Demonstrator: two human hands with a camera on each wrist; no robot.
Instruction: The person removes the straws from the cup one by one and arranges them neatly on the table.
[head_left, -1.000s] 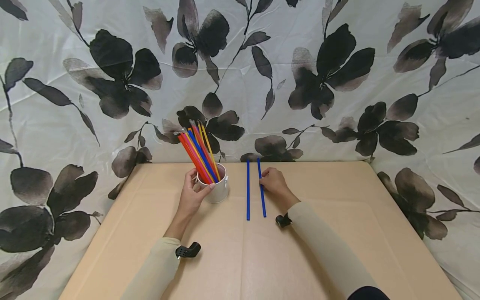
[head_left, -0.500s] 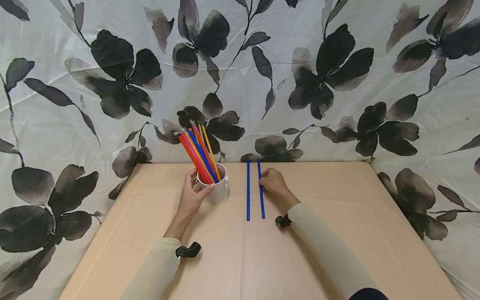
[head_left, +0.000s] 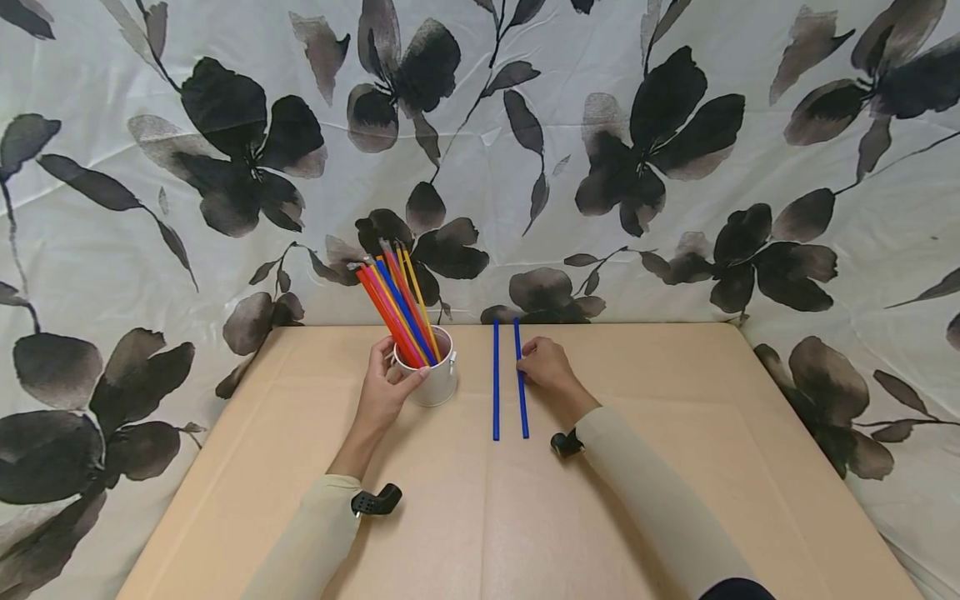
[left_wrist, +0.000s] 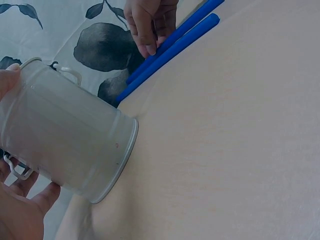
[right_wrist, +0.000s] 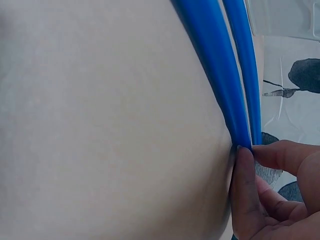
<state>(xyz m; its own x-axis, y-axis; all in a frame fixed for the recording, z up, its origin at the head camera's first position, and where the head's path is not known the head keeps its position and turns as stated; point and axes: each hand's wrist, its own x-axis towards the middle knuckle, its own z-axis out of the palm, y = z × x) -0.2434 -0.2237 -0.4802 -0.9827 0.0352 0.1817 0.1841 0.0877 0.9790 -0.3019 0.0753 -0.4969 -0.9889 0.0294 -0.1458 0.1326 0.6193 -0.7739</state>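
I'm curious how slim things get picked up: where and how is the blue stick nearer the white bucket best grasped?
Probably pinch the blue stick near its middle, coming from above: it is slim and straight, lies lengthwise away from the person on the table, and has gaps on both sides, towards the white bucket and the other blue stick.

Table [head_left: 431,542]: tan top, narrowing toward its far edge; a faint crease [head_left: 484,500] runs lengthwise near the middle. Bucket [head_left: 437,390]: white, located left of the crease, toward the far edge. Left stick [head_left: 496,383]: blue, lying lengthwise to the right of the bucket, apart from it. Right stick [head_left: 522,408]: also blue, just beside the first, slightly slanted (whether its whole length touches the top cannot be confirmed). Both sticks reach the far edge.
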